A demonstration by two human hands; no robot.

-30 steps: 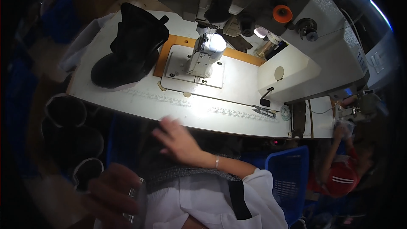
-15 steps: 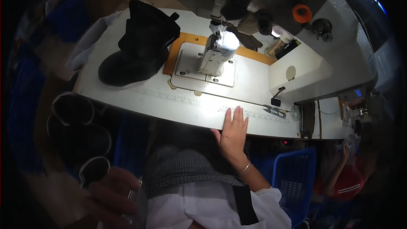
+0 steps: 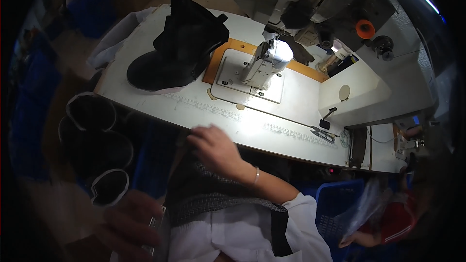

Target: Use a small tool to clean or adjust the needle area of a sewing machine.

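My right hand [image 3: 217, 151], slightly blurred, is over the front edge of the white sewing table [image 3: 291, 146], above my lap. Its fingers are loosely bent and apart, with nothing seen in them. Low on the left is my left hand [image 3: 131, 225], dim and close to the camera; a small metal-edged piece [image 3: 153, 223] shows beside its fingertips, and whether it is gripped is unclear. A black boot [image 3: 174, 48] lies on the table's left part, its sole edge toward me. Beyond my right hand, the lit post of a sewing machine [image 3: 262, 70] rises from its plate.
Thread snips [image 3: 323, 134] lie near a ruler strip [image 3: 286, 130] on the table. Several dark boot shafts [image 3: 92, 111] stand low at left. A blue basket [image 3: 335, 204] is below the table at right, beside a person in a red top [image 3: 398, 218] with clear plastic.
My right hand has left the tabletop and swung left to the front edge, its fingers now bent. The whole view has shifted slightly. My left hand looks the same.
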